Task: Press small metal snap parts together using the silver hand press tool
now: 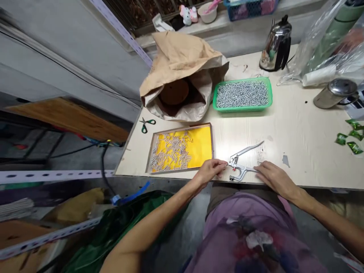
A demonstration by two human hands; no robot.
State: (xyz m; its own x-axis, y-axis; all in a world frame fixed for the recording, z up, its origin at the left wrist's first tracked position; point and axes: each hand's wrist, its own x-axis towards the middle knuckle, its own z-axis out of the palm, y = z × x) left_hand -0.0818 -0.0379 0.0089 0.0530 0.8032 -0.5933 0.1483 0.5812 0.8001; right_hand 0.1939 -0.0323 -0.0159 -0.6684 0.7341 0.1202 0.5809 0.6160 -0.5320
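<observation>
Silver snap-fastener pliers (241,171) lie near the table's front edge, their two handles spread wide and a small red part showing at the jaws. My right hand (275,179) has its fingers closed on the end of the lower handle. At the other side of the pliers, my left hand (209,172) pinches with thumb and fingertips close by the jaws; whatever is between them is too small to tell. Just left of that hand sits a shallow tray (212,146) with a yellow bottom, where many small metal pieces (173,149) are scattered, mostly at its left.
A green basket (242,109) full of small metal pieces stands behind the pliers. An open paper bag (182,57), scissors (146,124), a kettle (275,45), a metal pot (332,93), green wrapped packets (355,147) and a plastic bag (321,49) are also on the table.
</observation>
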